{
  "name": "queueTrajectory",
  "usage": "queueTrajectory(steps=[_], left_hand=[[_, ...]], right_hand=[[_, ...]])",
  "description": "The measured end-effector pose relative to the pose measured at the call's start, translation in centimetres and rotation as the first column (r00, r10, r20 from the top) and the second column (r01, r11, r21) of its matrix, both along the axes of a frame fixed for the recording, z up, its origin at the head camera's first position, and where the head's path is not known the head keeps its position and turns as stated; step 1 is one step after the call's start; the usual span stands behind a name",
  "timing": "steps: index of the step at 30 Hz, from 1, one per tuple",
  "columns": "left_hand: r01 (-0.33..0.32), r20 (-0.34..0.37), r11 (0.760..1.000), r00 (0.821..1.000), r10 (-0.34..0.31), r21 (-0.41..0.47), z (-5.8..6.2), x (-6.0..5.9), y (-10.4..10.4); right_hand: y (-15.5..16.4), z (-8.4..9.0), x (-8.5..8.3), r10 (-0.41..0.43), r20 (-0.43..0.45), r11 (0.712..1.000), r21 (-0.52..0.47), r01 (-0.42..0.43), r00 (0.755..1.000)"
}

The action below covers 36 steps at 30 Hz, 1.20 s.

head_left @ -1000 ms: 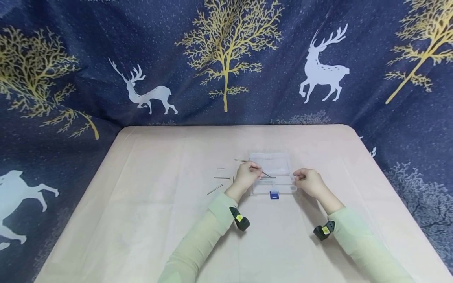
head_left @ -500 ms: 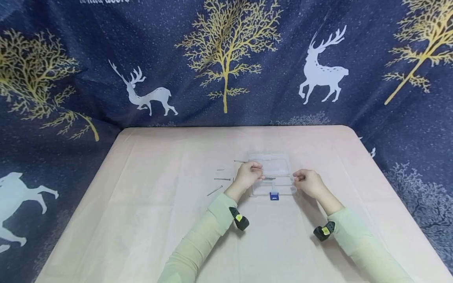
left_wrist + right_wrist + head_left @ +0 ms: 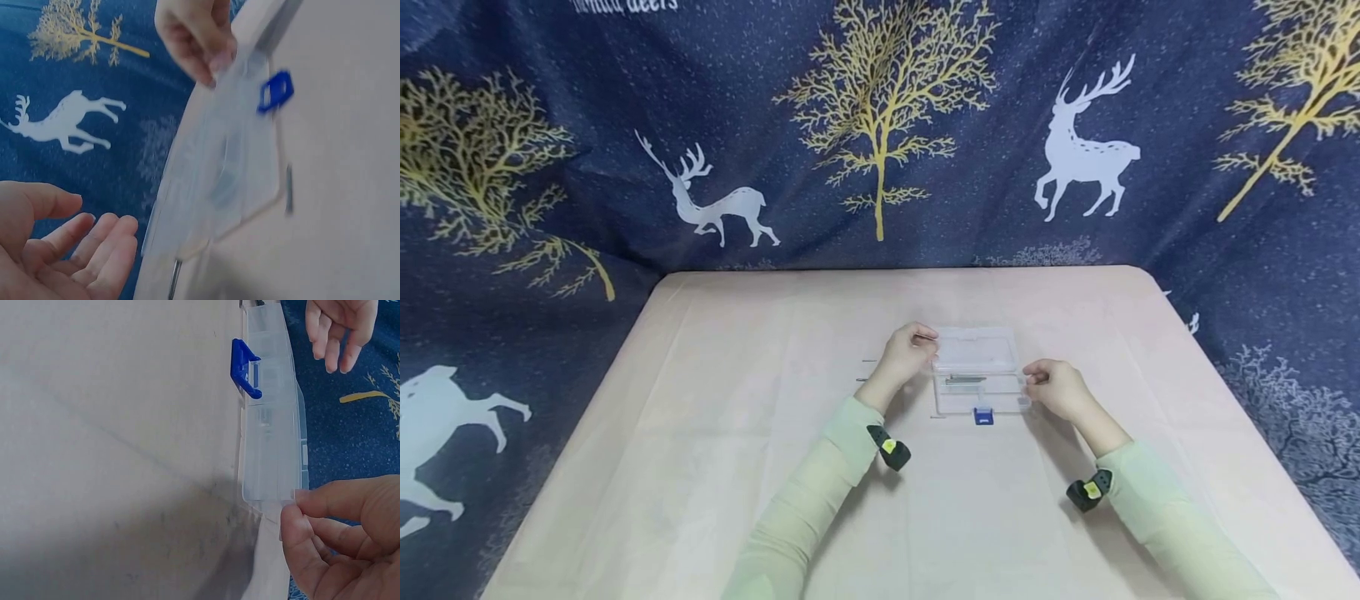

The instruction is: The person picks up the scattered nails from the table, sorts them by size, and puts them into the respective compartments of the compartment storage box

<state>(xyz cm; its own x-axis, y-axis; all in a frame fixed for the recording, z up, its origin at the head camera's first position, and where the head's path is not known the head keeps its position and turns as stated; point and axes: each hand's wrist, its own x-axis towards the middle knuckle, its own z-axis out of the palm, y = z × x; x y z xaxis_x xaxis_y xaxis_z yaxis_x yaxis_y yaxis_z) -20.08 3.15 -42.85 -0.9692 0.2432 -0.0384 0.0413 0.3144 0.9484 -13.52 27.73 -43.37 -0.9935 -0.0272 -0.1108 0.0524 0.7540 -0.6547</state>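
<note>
The clear box (image 3: 977, 371) sits mid-frame on the tabletop (image 3: 700, 467), lid raised. The right hand (image 3: 1054, 388) pinches its right edge; the left hand (image 3: 904, 354), fingers relaxed and empty, hovers beside loose nails (image 3: 867, 379). A slack pinch could let the box slide, likely spilling the nails inside.

You see partial white lettering on the backdrop cloth (image 3: 625, 7), top edge. It reads roughly "deers". Nothing else is legible.

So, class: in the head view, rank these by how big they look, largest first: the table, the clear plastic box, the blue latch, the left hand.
1. table
2. clear plastic box
3. left hand, looking only a little smaller than the box, so that order is unsure
4. blue latch
</note>
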Motion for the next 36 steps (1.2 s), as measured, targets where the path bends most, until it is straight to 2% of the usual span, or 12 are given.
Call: queueTrajectory(steps=[3, 7, 11, 15, 18, 21, 32, 36], left_hand=[[0.001, -0.039, 0.999, 0.999, -0.003, -0.052, 0.0, -0.9, -0.8], [0.010, -0.053, 0.994, 0.998, -0.016, -0.111, -0.1, -1.9, -1.7], [0.036, -0.099, 0.974, 0.993, -0.060, -0.225, -0.3, -2.7, -2.5], [0.097, -0.126, 0.925, 0.980, -0.153, -0.367, -0.7, -3.4, -3.2], [0.152, -0.109, 0.887, 0.969, -0.219, -0.436, -1.1, -3.7, -3.5], [0.185, -0.087, 0.854, 0.962, -0.257, -0.486, -1.3, -4.1, -3.6], [0.169, -0.101, 0.734, 0.946, -0.308, -0.658, -1.6, -4.4, -3.0], [0.158, -0.111, 0.706, 0.941, -0.319, -0.690, -1.9, -4.6, -2.7]], right_hand=[[0.1, -0.1, 0.0, -0.001, 0.004, 1.000, -0.002, 0.001, 1.000], [0.2, -0.2, 0.0, -0.001, 0.016, 1.000, -0.009, 0.002, 1.000], [0.3, -0.2, 0.0, 0.001, 0.024, 1.000, -0.013, -0.001, 1.000], [0.3, -0.3, 0.0, -0.003, 0.031, 1.000, -0.017, 0.003, 1.000], [0.2, -0.4, 0.0, -0.007, 0.028, 1.000, -0.020, 0.008, 1.000], [0.1, -0.4, 0.0, -0.003, 0.018, 1.000, -0.025, 0.004, 1.000], [0.1, -0.4, 0.0, -0.007, -0.007, 0.999, -0.037, 0.007, 1.000], [0.2, -0.2, 0.0, -0.010, -0.003, 1.000, -0.029, 0.010, 1.000]])
